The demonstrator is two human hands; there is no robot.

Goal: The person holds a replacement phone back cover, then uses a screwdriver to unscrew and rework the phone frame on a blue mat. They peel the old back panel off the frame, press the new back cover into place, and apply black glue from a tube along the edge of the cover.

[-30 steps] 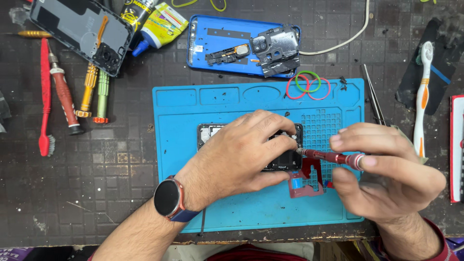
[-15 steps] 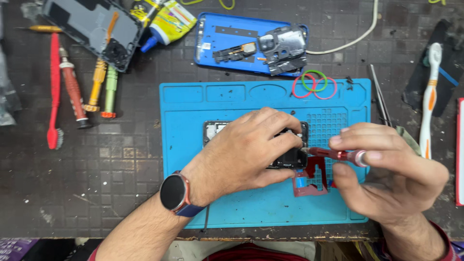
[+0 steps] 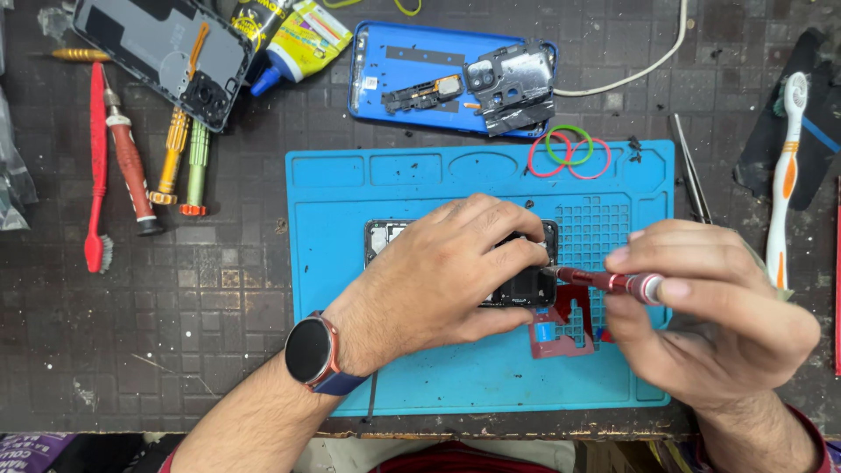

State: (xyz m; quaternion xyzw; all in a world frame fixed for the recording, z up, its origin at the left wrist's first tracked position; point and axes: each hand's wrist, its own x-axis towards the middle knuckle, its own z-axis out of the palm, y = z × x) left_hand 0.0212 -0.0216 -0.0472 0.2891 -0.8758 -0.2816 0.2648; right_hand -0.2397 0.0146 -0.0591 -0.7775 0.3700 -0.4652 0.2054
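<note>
My left hand (image 3: 455, 271) presses the opened phone (image 3: 526, 285) flat on the blue mat (image 3: 420, 377); right hand (image 3: 710, 315) pinches the red screwdriver (image 3: 604, 280). Keep tip square, pressure light.

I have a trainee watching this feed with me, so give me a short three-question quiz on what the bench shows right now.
1. True or false: the left hand lies on the opened phone on the blue mat.
2. Which tool is in the right hand?
A. tweezers
B. red screwdriver
C. toothbrush
3. Fill in: the loose rubber bands lie at the mat's ___ edge, as the camera sees it.

Key
1. True; the hand covers most of the phone.
2. B; the red screwdriver points at the phone's right end, while the tweezers and toothbrush lie off the mat, untouched.
3. Top.
</note>
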